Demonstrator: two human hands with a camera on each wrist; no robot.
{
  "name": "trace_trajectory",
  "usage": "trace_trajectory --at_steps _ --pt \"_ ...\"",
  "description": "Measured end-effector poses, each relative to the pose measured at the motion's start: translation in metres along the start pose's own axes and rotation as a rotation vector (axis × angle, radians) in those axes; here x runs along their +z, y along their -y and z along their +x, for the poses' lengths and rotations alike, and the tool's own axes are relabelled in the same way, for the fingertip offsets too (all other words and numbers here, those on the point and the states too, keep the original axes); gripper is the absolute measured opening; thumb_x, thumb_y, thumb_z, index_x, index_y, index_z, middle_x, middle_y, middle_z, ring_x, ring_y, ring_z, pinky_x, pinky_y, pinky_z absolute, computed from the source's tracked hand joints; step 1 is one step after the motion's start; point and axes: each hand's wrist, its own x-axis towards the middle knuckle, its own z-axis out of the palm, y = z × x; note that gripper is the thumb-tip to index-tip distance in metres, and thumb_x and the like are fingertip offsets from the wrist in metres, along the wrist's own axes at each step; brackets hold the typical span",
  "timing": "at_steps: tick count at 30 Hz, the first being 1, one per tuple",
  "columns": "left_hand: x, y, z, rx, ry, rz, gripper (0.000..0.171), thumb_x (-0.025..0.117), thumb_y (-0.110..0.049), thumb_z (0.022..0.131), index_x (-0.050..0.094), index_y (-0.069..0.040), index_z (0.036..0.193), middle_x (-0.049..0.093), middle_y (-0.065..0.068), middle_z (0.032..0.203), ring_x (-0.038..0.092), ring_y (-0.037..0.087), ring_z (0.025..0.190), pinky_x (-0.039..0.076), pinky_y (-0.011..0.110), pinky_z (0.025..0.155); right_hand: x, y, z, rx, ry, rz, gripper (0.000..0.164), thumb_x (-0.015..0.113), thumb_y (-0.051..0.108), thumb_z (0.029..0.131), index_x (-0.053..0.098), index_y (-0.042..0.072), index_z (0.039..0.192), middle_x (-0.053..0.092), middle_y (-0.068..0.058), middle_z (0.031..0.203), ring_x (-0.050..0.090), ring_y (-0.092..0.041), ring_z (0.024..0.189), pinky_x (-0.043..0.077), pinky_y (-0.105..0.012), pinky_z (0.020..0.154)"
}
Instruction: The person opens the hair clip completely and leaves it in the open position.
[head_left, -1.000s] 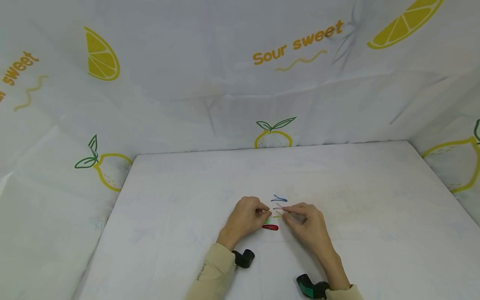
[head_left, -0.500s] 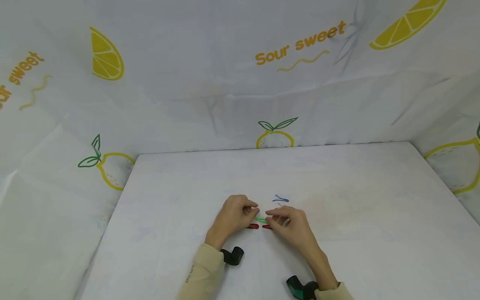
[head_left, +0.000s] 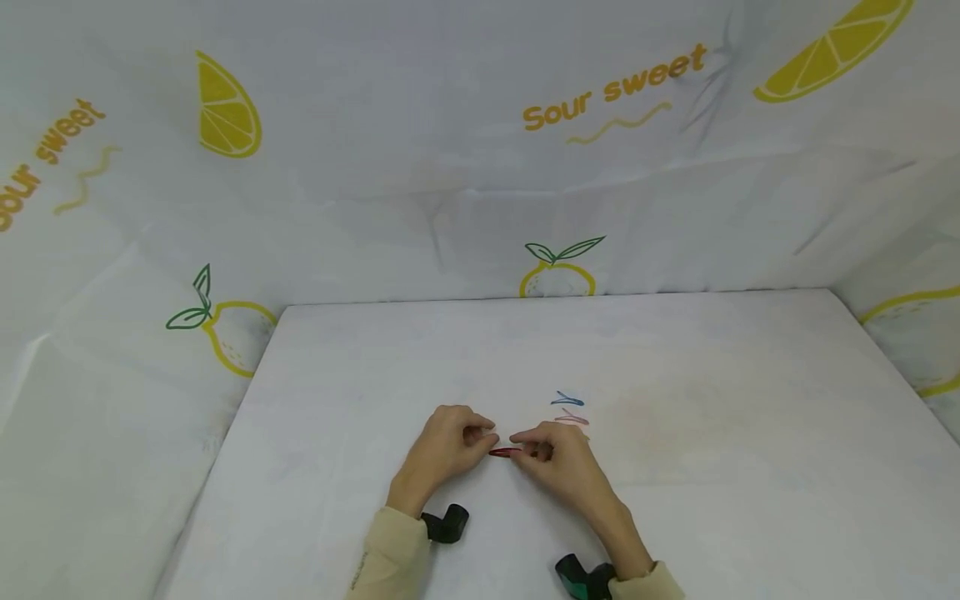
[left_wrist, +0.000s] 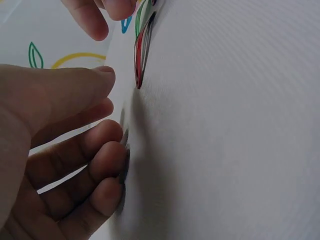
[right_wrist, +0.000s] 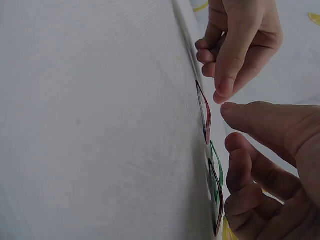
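Observation:
A red snap hair clip (head_left: 504, 452) lies on the white table between both hands. My left hand (head_left: 448, 446) is just left of it, thumb and fingers bent loosely with nothing seen between them. On the other side, my right hand (head_left: 561, 462) has its fingertips near or over the clip's right end. Its thumb and index finger stand apart in the right wrist view, the red clip (right_wrist: 206, 112) beside them. A green clip (right_wrist: 216, 170) and a second dark red clip (right_wrist: 217, 200) lie close to the right fingers; the head view hides them behind that hand.
Beyond the right hand lie a pink clip (head_left: 572, 417) and a blue clip (head_left: 567, 399), both with prongs spread. A lemon-print cloth (head_left: 420, 167) hangs behind the white table (head_left: 712, 500). A black wrist device (head_left: 447, 525) sits on the left wrist.
Both hands have moved left and slightly nearer. The pink clip has come into fuller view, while the green clip and one red clip have become hidden in the head view.

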Motion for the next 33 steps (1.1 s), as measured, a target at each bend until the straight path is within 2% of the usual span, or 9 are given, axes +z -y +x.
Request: trace_trajectory --at_steps 6,10,14,20,25,33 --pt "-0.001 0.003 -0.013 -0.045 0.049 -0.016 0.015 0.081 -0.013 0.086 0.082 -0.005 0.099 0.069 -0.003 0.077 0.057 0.004 0.069 0.049 0.017 0.066 0.002 0.001 0.001 0.053 0.039 0.000 0.016 0.078 -0.001 0.084 0.080 -0.001 0.100 0.067 0.001 0.073 0.048 0.003 0.062 0.045 -0.017 0.057" --pt "0.001 0.003 -0.020 -0.030 0.061 -0.009 0.020 0.083 -0.015 0.085 0.081 -0.006 0.102 0.069 -0.002 0.082 0.056 0.008 0.074 0.047 0.018 0.069 0.003 0.001 0.001 0.088 0.048 -0.009 0.018 0.078 -0.001 0.084 0.080 -0.002 0.102 0.064 0.001 0.073 0.048 0.002 0.061 0.044 -0.017 0.056" --pt "0.005 0.001 -0.025 -0.011 0.041 0.003 0.021 0.084 -0.015 0.084 0.081 -0.006 0.103 0.068 -0.001 0.084 0.054 0.009 0.075 0.045 0.018 0.069 0.004 0.001 0.001 0.102 0.044 -0.021 0.018 0.079 -0.002 0.083 0.080 -0.003 0.101 0.062 0.001 0.071 0.047 0.001 0.060 0.043 -0.016 0.054" --pt "0.012 -0.001 -0.025 -0.011 0.010 0.033 0.019 0.083 -0.016 0.086 0.082 -0.010 0.104 0.066 -0.002 0.083 0.048 0.005 0.073 0.041 0.018 0.067 0.007 0.001 0.003 0.116 0.054 -0.071 0.018 0.080 0.000 0.082 0.081 0.000 0.100 0.059 0.003 0.069 0.045 0.000 0.059 0.040 -0.017 0.053" --pt "0.015 -0.004 -0.023 -0.026 0.003 0.043 0.016 0.082 -0.017 0.087 0.083 -0.011 0.101 0.064 -0.003 0.081 0.043 0.003 0.070 0.038 0.017 0.065 0.008 -0.001 0.003 0.085 0.065 -0.128 0.017 0.081 0.003 0.083 0.081 0.002 0.100 0.055 0.005 0.068 0.043 -0.002 0.061 0.038 -0.018 0.054" --pt "0.018 -0.004 -0.021 -0.027 0.000 0.058 0.010 0.080 -0.016 0.089 0.083 -0.013 0.098 0.064 -0.005 0.081 0.044 0.002 0.069 0.037 0.016 0.062 0.010 -0.001 0.003 0.092 0.083 -0.145 0.021 0.081 0.005 0.084 0.081 0.004 0.105 0.053 0.005 0.069 0.040 -0.004 0.064 0.035 -0.019 0.055"
